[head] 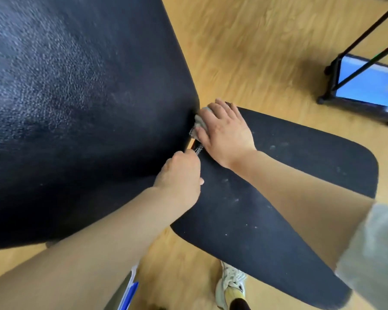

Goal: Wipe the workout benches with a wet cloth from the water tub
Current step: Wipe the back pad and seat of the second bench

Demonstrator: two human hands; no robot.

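Note:
A black padded workout bench fills the view: its large backrest pad (76,97) on the left and its seat pad (289,175) on the right, speckled with pale marks. A grey patterned cloth (198,125) is bunched in the gap between the two pads. My right hand (224,133) lies flat on the cloth, pressing it at the seat's inner edge. My left hand (179,175) is closed around the cloth's lower end near the gap. Most of the cloth is hidden under my hands.
Wooden floor (255,52) surrounds the bench. A black wheeled stand with a blue panel (365,86) and thin dark rods stands at the upper right. My shoe (231,285) is on the floor below the seat pad.

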